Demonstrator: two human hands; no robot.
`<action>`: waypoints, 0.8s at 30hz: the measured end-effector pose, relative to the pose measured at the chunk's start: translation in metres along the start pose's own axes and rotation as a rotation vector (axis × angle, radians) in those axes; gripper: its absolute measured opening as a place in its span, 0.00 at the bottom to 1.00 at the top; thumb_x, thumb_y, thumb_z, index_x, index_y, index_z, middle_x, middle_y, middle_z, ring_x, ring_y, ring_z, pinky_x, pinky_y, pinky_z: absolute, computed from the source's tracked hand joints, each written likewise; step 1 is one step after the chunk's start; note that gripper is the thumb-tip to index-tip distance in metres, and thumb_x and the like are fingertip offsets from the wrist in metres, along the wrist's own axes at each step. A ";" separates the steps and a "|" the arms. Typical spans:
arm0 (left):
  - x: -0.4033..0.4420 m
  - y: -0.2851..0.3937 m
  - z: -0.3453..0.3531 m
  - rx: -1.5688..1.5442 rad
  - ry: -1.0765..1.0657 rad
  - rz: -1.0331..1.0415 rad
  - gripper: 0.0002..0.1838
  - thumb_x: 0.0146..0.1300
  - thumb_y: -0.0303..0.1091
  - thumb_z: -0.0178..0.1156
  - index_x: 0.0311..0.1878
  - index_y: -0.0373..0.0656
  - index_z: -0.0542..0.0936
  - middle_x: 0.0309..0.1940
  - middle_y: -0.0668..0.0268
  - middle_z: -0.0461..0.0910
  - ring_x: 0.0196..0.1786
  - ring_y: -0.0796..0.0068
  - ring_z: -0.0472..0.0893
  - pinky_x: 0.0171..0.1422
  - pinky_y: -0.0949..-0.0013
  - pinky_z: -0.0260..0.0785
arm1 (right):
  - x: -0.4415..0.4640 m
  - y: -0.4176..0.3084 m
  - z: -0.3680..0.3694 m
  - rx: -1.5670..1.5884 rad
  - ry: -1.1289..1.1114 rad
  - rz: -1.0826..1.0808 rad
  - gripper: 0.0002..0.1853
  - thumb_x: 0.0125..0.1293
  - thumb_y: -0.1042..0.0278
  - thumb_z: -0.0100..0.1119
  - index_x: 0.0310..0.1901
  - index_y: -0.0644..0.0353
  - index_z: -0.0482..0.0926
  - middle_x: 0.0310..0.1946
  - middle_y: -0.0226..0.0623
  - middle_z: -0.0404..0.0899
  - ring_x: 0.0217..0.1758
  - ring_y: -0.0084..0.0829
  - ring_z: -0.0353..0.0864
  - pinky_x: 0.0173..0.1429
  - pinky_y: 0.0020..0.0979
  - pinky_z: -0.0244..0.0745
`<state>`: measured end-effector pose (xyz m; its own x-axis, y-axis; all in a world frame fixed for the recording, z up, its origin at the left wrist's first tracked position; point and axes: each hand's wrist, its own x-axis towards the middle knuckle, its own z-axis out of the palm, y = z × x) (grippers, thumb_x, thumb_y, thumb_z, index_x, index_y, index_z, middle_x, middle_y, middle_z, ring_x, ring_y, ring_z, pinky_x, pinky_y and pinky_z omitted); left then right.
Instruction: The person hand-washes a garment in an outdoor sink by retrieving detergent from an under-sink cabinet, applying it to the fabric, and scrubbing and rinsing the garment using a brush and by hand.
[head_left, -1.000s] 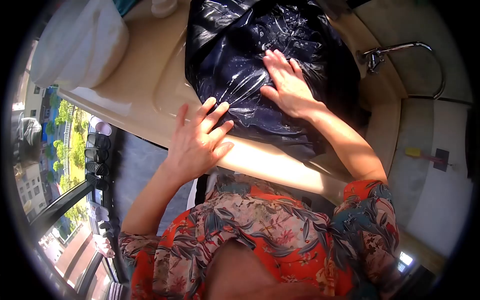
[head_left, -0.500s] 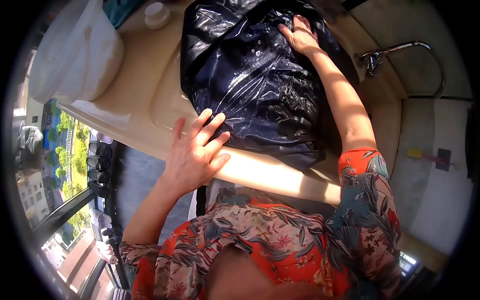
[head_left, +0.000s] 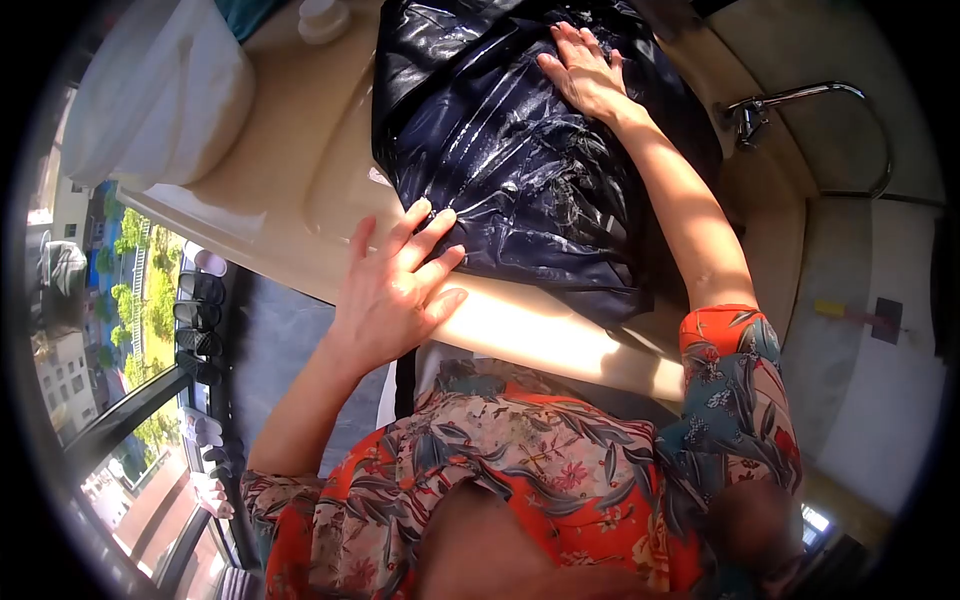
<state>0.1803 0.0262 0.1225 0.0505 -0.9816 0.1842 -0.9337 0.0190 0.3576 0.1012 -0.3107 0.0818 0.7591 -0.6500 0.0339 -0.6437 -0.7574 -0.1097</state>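
Dark wet cloth (head_left: 500, 180) lies wrinkled over the beige sink (head_left: 540, 325), far centre. Right hand (head_left: 590, 82) flat on its far part, not grasping. Left hand (head_left: 392, 285) spread, unclenched, fingertips on cloth's near-left edge. Faucet (head_left: 750, 122) right, white bucket (head_left: 165, 100) far left.

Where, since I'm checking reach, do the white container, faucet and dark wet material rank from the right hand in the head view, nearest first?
1. Dark wet material: under the right hand, touching.
2. Faucet: on the right.
3. White container: far left.
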 end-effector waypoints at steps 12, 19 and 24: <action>0.001 -0.003 0.005 -0.036 0.027 -0.005 0.18 0.51 0.41 0.64 0.44 0.44 0.82 0.60 0.64 0.71 0.67 0.64 0.65 0.67 0.46 0.51 | 0.003 -0.036 0.003 -0.094 0.010 -0.114 0.31 0.69 0.46 0.42 0.69 0.54 0.57 0.72 0.44 0.47 0.77 0.41 0.41 0.72 0.56 0.36; 0.001 -0.002 0.005 0.023 0.009 0.015 0.16 0.54 0.41 0.62 0.44 0.45 0.82 0.60 0.65 0.72 0.67 0.65 0.65 0.66 0.45 0.52 | -0.142 -0.051 -0.005 -0.060 -0.156 -0.452 0.32 0.69 0.45 0.41 0.70 0.49 0.54 0.74 0.33 0.44 0.78 0.35 0.38 0.74 0.53 0.33; 0.000 -0.004 0.010 0.039 0.012 0.035 0.16 0.55 0.42 0.62 0.44 0.45 0.83 0.60 0.65 0.72 0.67 0.65 0.65 0.66 0.45 0.53 | -0.043 0.041 0.009 -0.104 0.025 0.053 0.29 0.72 0.48 0.36 0.70 0.52 0.53 0.73 0.37 0.48 0.76 0.38 0.42 0.73 0.54 0.37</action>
<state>0.1804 0.0240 0.1124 0.0214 -0.9780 0.2074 -0.9482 0.0459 0.3144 0.0429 -0.3138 0.0668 0.7222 -0.6895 0.0559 -0.6902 -0.7236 -0.0082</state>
